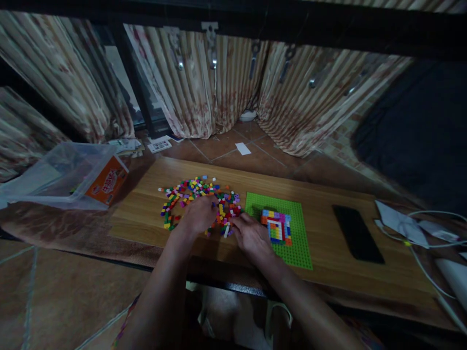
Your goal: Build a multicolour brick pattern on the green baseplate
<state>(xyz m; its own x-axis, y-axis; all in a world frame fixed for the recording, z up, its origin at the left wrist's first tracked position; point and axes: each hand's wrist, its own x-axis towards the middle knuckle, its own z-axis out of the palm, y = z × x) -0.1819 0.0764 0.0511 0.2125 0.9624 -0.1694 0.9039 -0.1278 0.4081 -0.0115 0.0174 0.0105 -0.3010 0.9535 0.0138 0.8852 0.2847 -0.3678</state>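
Small toy building bricks (189, 186) in many colours lie in a loose, spread-out pile on the wooden board. My left hand (200, 214) is over the middle of this pile, fingers bent down and closed; whatever they pinch is hidden. At the pile's right edge, beside red and white bricks, is my right hand (253, 236). Its fingers are drawn together at the tips, and what they hold cannot be made out. Just right of it, a green studded baseplate (301, 233) carries a squarish multicoloured brick build (276, 227) with a red-and-white frame shape.
The wooden board (328, 282) rests on a cloth-covered table. A black phone (358, 233) lies right of the baseplate, near white cables (419, 242). A clear plastic box (73, 170) with an orange label stands at left. Striped curtains (204, 87) hang behind.
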